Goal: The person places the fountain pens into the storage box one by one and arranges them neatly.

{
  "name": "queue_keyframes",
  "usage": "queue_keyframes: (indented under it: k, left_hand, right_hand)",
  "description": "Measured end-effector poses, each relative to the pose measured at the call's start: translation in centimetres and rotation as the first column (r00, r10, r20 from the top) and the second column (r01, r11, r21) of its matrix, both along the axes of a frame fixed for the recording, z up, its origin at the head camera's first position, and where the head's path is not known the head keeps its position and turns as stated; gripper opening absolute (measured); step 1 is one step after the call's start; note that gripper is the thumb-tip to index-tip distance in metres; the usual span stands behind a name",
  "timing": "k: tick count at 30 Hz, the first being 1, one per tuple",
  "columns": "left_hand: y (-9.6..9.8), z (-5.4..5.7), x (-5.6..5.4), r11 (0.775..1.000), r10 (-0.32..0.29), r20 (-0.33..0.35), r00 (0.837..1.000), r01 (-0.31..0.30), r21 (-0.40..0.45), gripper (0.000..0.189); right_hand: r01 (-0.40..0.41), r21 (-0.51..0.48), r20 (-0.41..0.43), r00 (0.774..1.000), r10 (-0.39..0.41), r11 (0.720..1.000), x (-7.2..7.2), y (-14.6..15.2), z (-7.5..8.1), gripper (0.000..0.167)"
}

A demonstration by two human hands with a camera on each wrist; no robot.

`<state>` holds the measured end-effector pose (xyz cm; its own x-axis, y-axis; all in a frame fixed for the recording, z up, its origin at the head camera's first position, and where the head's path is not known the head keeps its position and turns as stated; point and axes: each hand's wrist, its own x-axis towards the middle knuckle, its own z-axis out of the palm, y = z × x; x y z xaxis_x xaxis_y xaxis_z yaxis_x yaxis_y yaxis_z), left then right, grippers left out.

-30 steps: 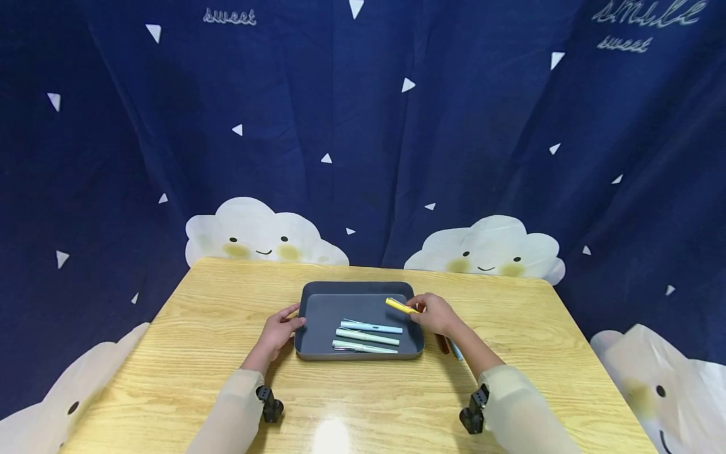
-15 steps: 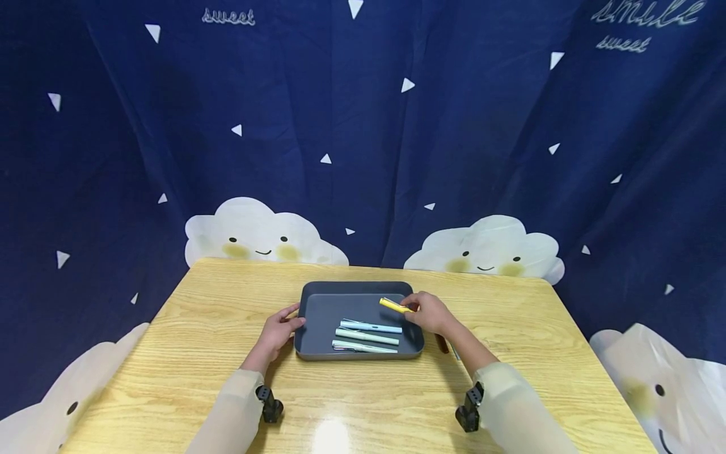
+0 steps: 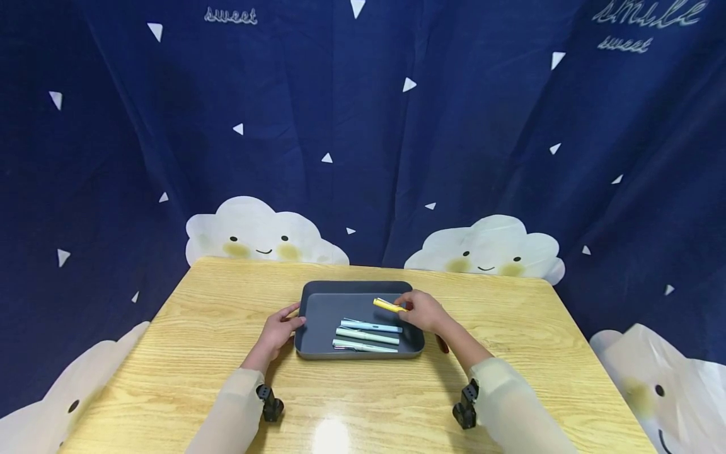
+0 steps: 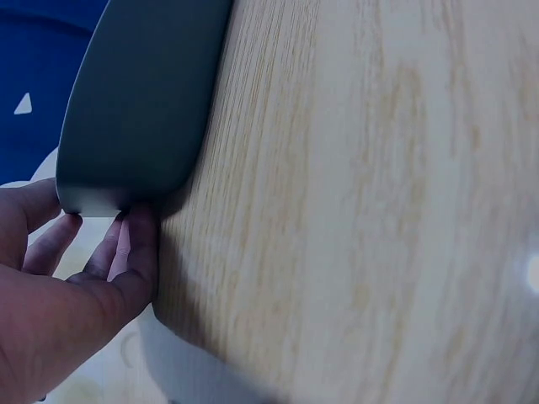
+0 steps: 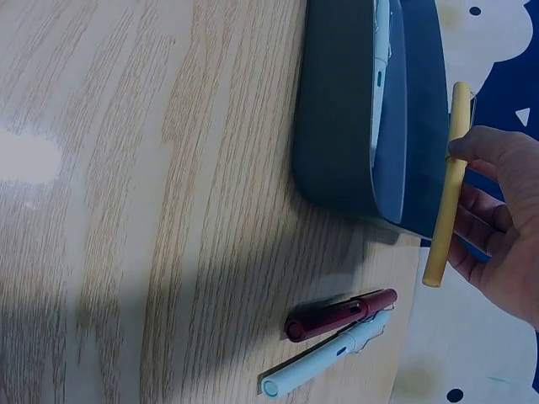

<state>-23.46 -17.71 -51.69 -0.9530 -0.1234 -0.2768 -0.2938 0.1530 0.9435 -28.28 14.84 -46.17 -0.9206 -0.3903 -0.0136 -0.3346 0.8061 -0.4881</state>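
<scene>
My right hand (image 3: 423, 310) pinches a yellow capped pen (image 3: 387, 305) between thumb and fingers, above the right side of a dark grey tray (image 3: 354, 287). In the right wrist view the pen (image 5: 448, 194) stands out past both sides of the pinch. At the tray's left end, my left hand (image 3: 278, 329) holds the edge. Its fingertips meet the tray's end wall (image 4: 101, 199) in the left wrist view. Inside the tray lie a light blue pen (image 3: 371, 326), a pale green pen (image 3: 368, 337) and another pale green pen (image 3: 364, 347), roughly side by side.
On the table (image 3: 363, 403), right of the tray, lie a dark red pen (image 5: 341, 315) and a light blue pen (image 5: 327, 357), partly hidden by my right arm in the head view. A dark blue curtain (image 3: 363, 189) hangs behind the table.
My right hand has moved left with the yellow pen, farther over the tray. Its forearm now hides the loose blue pen in the head view. My left hand and the tray stay put.
</scene>
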Motion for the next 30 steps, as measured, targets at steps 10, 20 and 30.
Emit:
queue_keyframes:
  k: [10, 20, 30]
  left_hand:
    - [-0.1, 0.0, -0.1, 1.0, -0.009, 0.003, 1.0, 0.009, 0.0, 0.049]
    - [-0.1, -0.2, -0.1, 1.0, -0.007, -0.002, 1.0, 0.007, -0.004, 0.05]
    - [0.0, -0.1, -0.1, 1.0, -0.002, 0.008, 1.0, 0.002, 0.002, 0.049]
  right_hand:
    - [-0.025, 0.027, -0.007, 1.0, 0.025, 0.999, -0.2, -0.8, 0.1, 0.022]
    - [-0.048, 0.019, 0.032, 0.998, 0.047, 0.999, 0.1, -2.0, 0.1, 0.022]
    - [-0.083, 0.023, -0.003, 0.997, 0.083, 0.996, 0.0, -2.8, 0.0, 0.021]
